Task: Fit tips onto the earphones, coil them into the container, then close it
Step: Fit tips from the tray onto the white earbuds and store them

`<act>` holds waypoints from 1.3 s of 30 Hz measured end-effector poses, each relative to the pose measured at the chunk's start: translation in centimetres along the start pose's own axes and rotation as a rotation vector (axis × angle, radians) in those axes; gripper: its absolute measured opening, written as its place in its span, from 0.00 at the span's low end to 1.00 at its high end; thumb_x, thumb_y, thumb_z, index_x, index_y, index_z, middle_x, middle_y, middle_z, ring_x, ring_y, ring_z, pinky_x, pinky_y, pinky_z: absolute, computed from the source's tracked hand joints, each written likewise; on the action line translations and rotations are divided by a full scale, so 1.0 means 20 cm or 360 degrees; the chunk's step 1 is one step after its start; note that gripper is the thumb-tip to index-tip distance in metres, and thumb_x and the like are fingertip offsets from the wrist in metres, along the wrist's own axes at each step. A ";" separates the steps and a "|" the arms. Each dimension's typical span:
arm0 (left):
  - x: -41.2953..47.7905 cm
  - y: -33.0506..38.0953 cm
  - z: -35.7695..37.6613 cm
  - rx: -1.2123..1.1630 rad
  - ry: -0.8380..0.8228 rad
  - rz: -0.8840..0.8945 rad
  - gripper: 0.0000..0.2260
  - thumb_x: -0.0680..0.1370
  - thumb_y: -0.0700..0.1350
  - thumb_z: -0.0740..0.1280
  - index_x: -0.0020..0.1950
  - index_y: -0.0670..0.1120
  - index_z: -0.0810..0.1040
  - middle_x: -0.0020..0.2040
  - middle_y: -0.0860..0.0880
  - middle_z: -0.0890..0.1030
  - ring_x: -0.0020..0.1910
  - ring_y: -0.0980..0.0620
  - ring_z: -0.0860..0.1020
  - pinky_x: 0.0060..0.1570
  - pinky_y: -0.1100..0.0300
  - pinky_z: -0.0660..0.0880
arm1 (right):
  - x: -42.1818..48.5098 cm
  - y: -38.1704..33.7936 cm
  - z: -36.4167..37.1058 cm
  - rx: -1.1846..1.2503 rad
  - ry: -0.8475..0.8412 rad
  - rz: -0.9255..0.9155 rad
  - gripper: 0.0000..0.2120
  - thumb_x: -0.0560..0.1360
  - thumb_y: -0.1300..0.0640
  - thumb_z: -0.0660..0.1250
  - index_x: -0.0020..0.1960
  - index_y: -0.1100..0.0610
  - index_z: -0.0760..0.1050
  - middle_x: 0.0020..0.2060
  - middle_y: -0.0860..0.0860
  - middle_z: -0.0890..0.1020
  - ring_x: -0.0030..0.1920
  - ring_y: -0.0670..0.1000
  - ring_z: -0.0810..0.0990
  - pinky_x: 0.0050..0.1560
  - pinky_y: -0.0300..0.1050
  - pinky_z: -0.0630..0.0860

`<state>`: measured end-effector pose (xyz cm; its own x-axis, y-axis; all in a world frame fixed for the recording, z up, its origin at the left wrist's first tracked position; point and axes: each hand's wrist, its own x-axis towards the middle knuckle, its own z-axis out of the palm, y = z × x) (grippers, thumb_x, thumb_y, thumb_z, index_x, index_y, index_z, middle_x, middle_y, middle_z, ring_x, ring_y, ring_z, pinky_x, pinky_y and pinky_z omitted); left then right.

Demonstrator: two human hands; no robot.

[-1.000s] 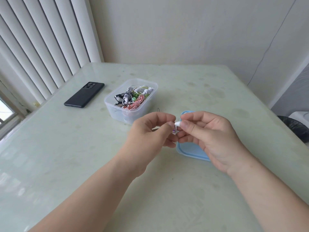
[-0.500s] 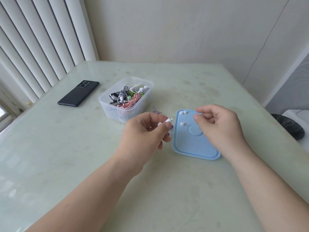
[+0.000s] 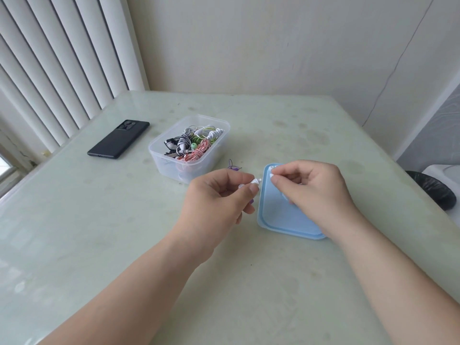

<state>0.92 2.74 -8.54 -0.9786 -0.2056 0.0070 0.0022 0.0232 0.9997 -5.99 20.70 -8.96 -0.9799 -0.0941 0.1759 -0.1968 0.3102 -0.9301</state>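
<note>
My left hand [image 3: 219, 195] pinches a white earbud [image 3: 255, 181] between thumb and fingers, its bare nozzle pointing right; a bit of purple cable [image 3: 234, 167] loops out beyond the hand. My right hand [image 3: 311, 188] hovers over the blue lid [image 3: 276, 215] and pinches a small white ear tip [image 3: 271, 175] a short gap from the earbud. Another white tip [image 3: 272, 167] lies at the lid's far left corner. The clear plastic container [image 3: 159, 155] stands open behind my left hand, holding several coiled earphones [image 3: 193, 145] in black-white, green, white and pink.
A black phone [image 3: 118, 139] lies face down at the table's left, near vertical blinds [image 3: 62, 70]. The pale green glass table [image 3: 124, 245] reaches to the wall at the back. A dark object [image 3: 433, 192] sits beyond the table's right edge.
My hands came apart, the right one reached to the lid and took a white tip, and it has now come back toward the earbud in my left hand.
</note>
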 end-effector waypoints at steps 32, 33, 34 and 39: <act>-0.02 0.01 0.00 0.0117 -0.0096 0.0163 0.02 0.80 0.40 0.72 0.49 0.43 0.85 0.32 0.52 0.82 0.28 0.56 0.79 0.30 0.61 0.76 | -0.07 -0.05 0.01 0.0850 -0.0442 0.0133 0.07 0.77 0.71 0.66 0.50 0.65 0.83 0.40 0.58 0.85 0.41 0.54 0.82 0.43 0.45 0.81; -0.02 0.01 0.00 0.0107 -0.0098 0.0163 0.03 0.80 0.40 0.72 0.49 0.44 0.85 0.32 0.52 0.83 0.28 0.56 0.79 0.31 0.61 0.77 | -0.07 -0.05 0.00 0.0850 -0.0463 0.0130 0.08 0.78 0.71 0.65 0.50 0.65 0.83 0.41 0.58 0.85 0.41 0.54 0.82 0.43 0.45 0.81; -0.02 0.01 0.00 0.0101 -0.0101 0.0164 0.03 0.80 0.40 0.72 0.48 0.44 0.85 0.32 0.52 0.83 0.29 0.55 0.79 0.31 0.60 0.77 | -0.07 -0.05 0.00 0.0854 -0.0491 0.0133 0.08 0.78 0.71 0.64 0.50 0.65 0.82 0.41 0.57 0.84 0.41 0.53 0.81 0.43 0.45 0.80; -0.02 0.00 -0.01 0.0078 -0.0181 0.0198 0.04 0.80 0.40 0.72 0.48 0.44 0.86 0.34 0.51 0.83 0.31 0.53 0.79 0.32 0.59 0.77 | -0.07 -0.05 0.00 0.1004 -0.0634 0.0279 0.06 0.77 0.67 0.65 0.50 0.64 0.80 0.41 0.54 0.83 0.41 0.51 0.80 0.43 0.43 0.79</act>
<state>1.39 2.67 -8.45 -0.9884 -0.0860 0.1251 0.1174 0.0895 0.9890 -4.45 20.57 -8.30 -0.8857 -0.4643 -0.0093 0.1336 -0.2357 -0.9626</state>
